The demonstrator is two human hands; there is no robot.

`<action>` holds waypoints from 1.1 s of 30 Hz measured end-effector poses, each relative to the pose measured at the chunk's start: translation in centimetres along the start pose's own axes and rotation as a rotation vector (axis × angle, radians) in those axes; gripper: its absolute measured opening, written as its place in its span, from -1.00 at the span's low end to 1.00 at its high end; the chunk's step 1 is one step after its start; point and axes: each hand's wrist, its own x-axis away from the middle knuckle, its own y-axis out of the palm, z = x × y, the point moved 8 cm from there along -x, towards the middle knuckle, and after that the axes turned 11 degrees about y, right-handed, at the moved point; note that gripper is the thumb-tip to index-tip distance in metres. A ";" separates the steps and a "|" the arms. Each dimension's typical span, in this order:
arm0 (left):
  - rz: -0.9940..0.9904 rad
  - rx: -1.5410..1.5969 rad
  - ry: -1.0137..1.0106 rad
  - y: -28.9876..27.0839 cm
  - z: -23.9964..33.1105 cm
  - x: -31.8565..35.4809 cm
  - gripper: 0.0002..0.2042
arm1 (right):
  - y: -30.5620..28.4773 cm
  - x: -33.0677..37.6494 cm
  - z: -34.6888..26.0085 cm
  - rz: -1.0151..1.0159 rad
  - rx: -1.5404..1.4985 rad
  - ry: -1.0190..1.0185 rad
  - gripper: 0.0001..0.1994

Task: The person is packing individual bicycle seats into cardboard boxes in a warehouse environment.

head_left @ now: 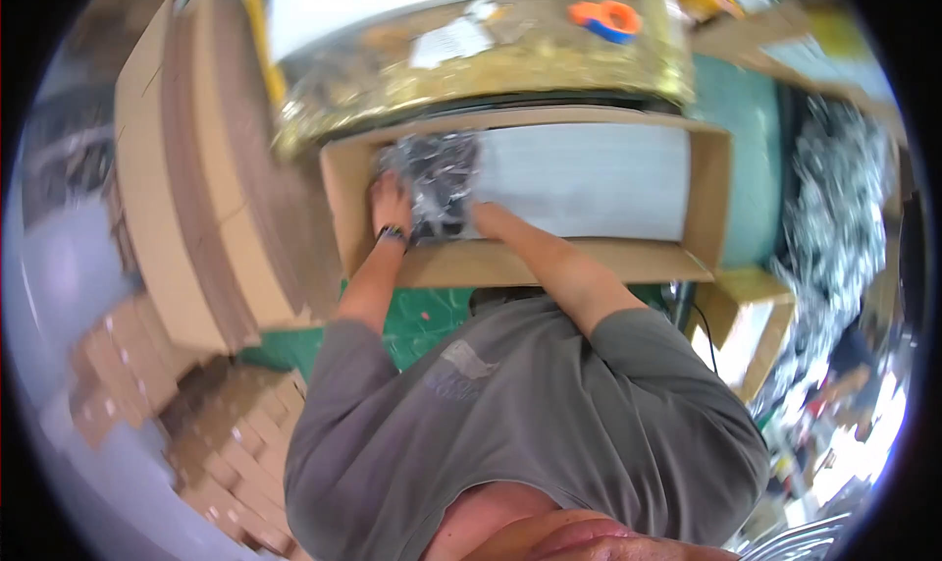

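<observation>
An open cardboard box point(549, 264) lies in front of me, lined with a white sheet point(589, 178). In its left end sits a clear plastic bag of dark parts point(439, 178). My left hand point(390, 203), with a dark band on the wrist, grips the bag's left edge against the box wall. My right hand point(488, 215) holds the bag's lower right corner. Both forearms reach in over the box's near wall. The picture is blurred, so the fingers are hard to make out.
A stack of flat cardboard sheets point(186, 198) stands to the left. Behind the box lies a gold foil surface point(510, 65) with an orange and blue tape dispenser point(606, 18) and a white paper point(449, 41). Shiny bags point(834, 217) pile up at right; small cartons point(235, 443) lie lower left.
</observation>
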 end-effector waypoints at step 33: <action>0.017 2.135 0.032 -40.0 78.9 -15.2 -0.55 | -55.8 56.8 58.8 0.612 -0.365 -0.120 -0.23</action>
